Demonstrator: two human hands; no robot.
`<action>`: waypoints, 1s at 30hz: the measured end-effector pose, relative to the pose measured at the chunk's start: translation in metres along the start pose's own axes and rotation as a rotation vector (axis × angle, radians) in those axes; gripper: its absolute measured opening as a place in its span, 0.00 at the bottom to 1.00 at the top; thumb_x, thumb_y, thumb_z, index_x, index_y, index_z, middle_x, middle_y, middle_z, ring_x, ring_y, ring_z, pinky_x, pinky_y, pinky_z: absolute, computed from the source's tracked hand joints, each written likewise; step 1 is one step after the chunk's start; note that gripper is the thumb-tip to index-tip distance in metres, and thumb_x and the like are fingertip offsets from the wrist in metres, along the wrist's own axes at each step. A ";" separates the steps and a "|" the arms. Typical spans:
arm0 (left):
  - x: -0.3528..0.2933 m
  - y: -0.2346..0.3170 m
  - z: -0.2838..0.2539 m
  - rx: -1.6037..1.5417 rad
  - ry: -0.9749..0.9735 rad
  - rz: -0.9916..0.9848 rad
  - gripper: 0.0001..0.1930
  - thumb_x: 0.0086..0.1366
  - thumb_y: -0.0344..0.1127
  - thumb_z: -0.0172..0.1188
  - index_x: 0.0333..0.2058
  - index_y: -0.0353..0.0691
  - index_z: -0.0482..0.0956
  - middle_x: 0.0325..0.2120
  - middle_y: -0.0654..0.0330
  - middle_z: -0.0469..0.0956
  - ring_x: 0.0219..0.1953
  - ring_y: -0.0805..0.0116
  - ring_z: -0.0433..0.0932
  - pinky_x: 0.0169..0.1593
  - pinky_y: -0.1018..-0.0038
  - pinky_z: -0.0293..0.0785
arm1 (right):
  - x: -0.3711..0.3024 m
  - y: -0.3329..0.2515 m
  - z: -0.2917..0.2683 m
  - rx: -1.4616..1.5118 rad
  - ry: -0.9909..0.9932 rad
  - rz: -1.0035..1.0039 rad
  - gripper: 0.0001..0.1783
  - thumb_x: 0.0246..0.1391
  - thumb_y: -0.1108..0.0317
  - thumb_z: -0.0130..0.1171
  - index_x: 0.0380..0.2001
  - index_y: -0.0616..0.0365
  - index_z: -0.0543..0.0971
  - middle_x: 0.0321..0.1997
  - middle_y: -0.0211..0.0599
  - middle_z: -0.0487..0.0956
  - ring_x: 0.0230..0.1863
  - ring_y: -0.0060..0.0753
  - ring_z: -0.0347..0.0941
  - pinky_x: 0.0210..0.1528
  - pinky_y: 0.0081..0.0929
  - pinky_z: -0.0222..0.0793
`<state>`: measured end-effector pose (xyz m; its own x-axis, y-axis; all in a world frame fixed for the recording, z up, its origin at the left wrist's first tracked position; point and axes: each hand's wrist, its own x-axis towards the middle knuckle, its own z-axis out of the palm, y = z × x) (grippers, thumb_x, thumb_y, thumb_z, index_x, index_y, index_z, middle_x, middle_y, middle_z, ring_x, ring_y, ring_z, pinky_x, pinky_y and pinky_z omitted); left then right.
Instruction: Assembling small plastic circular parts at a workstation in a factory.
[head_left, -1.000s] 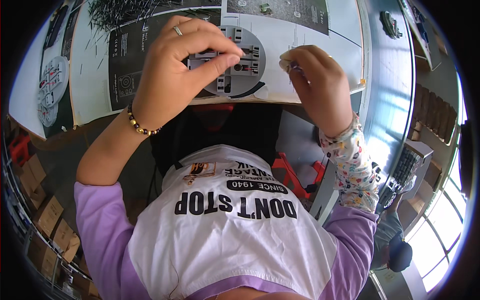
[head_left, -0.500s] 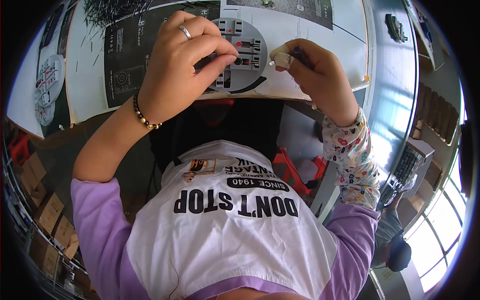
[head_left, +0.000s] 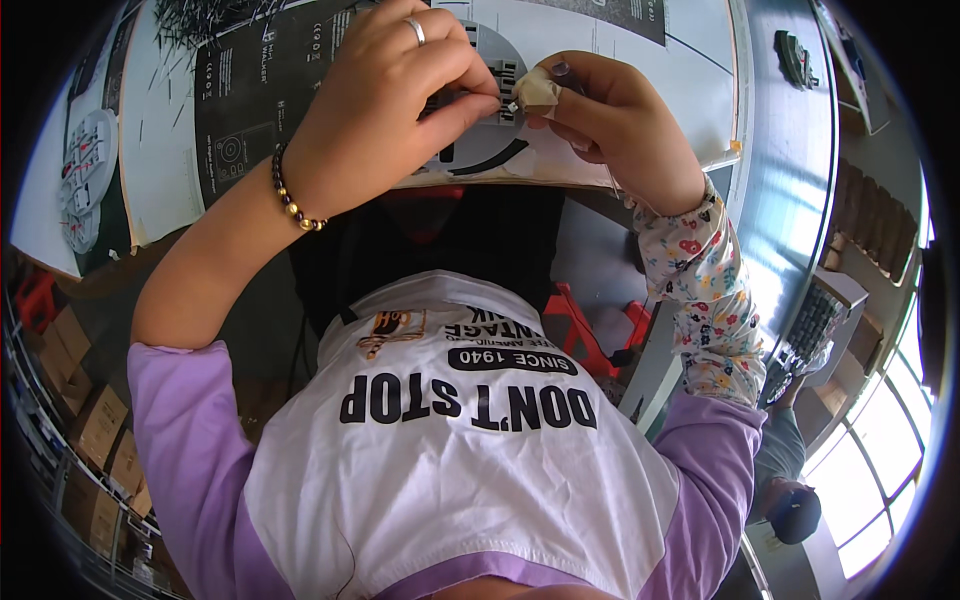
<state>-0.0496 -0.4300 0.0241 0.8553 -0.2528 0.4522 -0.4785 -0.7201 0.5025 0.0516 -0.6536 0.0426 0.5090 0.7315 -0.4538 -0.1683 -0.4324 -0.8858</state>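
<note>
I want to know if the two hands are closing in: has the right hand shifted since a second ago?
Yes. The right hand has moved left over the round grey part, now almost meeting the left hand.

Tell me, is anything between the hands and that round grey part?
Nothing visible is. The left hand lies right on the round grey part, and the right hand pinches a small piece right at its edge.
</note>
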 end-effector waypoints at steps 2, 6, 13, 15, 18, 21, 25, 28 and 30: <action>0.005 0.003 -0.005 -0.063 -0.075 -0.055 0.14 0.55 0.28 0.71 0.38 0.34 0.77 0.36 0.52 0.77 0.40 0.53 0.75 0.47 0.63 0.72 | 0.001 0.002 0.000 0.042 0.004 0.002 0.10 0.64 0.69 0.56 0.46 0.62 0.78 0.29 0.22 0.76 0.22 0.07 0.56 0.20 0.11 0.47; 0.005 -0.004 0.007 0.047 0.007 0.048 0.16 0.52 0.31 0.74 0.36 0.35 0.77 0.37 0.52 0.75 0.43 0.49 0.72 0.50 0.59 0.70 | 0.006 0.006 -0.004 0.146 0.020 0.022 0.11 0.64 0.69 0.56 0.46 0.62 0.78 0.30 0.23 0.77 0.22 0.06 0.56 0.20 0.10 0.47; 0.002 -0.003 0.009 0.026 -0.003 0.056 0.15 0.53 0.30 0.72 0.36 0.34 0.76 0.38 0.51 0.73 0.45 0.49 0.71 0.50 0.58 0.70 | 0.007 0.000 -0.008 0.057 0.056 0.110 0.11 0.63 0.68 0.55 0.46 0.61 0.79 0.32 0.23 0.78 0.23 0.05 0.57 0.21 0.10 0.49; 0.002 -0.011 0.021 0.027 -0.005 0.055 0.15 0.53 0.30 0.72 0.36 0.34 0.76 0.38 0.51 0.73 0.45 0.49 0.71 0.50 0.58 0.69 | 0.008 -0.004 -0.005 -0.130 0.090 0.045 0.10 0.61 0.70 0.57 0.44 0.61 0.79 0.32 0.25 0.79 0.23 0.10 0.61 0.21 0.13 0.55; 0.009 -0.043 0.071 -0.265 0.698 0.496 0.15 0.54 0.31 0.71 0.37 0.33 0.75 0.40 0.50 0.73 0.46 0.48 0.71 0.51 0.58 0.69 | 0.008 -0.006 0.002 -0.451 0.145 -0.147 0.10 0.58 0.72 0.59 0.42 0.62 0.79 0.31 0.29 0.79 0.23 0.17 0.65 0.23 0.18 0.61; 0.002 -0.008 0.022 -0.037 0.206 0.167 0.15 0.54 0.31 0.70 0.38 0.33 0.75 0.41 0.50 0.72 0.45 0.48 0.70 0.51 0.57 0.68 | -0.003 -0.004 0.010 -0.894 0.246 -0.456 0.10 0.55 0.75 0.61 0.41 0.62 0.79 0.30 0.33 0.79 0.24 0.26 0.71 0.25 0.24 0.67; -0.002 0.012 0.004 0.053 0.006 -0.034 0.13 0.54 0.31 0.69 0.35 0.35 0.76 0.38 0.51 0.73 0.43 0.48 0.71 0.51 0.56 0.67 | -0.010 -0.010 0.029 -1.173 0.300 -0.749 0.12 0.48 0.79 0.62 0.39 0.63 0.78 0.32 0.39 0.78 0.28 0.41 0.76 0.29 0.31 0.73; -0.006 0.012 0.006 0.020 0.056 -0.029 0.12 0.52 0.29 0.69 0.34 0.37 0.77 0.37 0.54 0.75 0.43 0.51 0.72 0.51 0.58 0.68 | -0.012 -0.014 0.033 -1.270 0.277 -0.785 0.13 0.46 0.79 0.61 0.38 0.61 0.77 0.33 0.39 0.77 0.29 0.45 0.77 0.29 0.34 0.74; -0.010 0.011 0.011 -0.017 0.112 0.013 0.13 0.51 0.24 0.70 0.37 0.39 0.81 0.38 0.60 0.77 0.44 0.56 0.74 0.51 0.63 0.71 | -0.009 -0.016 0.034 -1.293 0.266 -0.762 0.13 0.46 0.79 0.60 0.38 0.61 0.77 0.33 0.39 0.77 0.28 0.44 0.77 0.29 0.34 0.74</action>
<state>-0.0612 -0.4422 0.0168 0.8219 -0.1874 0.5379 -0.4934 -0.7059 0.5081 0.0206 -0.6354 0.0575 0.2867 0.9342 0.2122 0.9551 -0.2615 -0.1390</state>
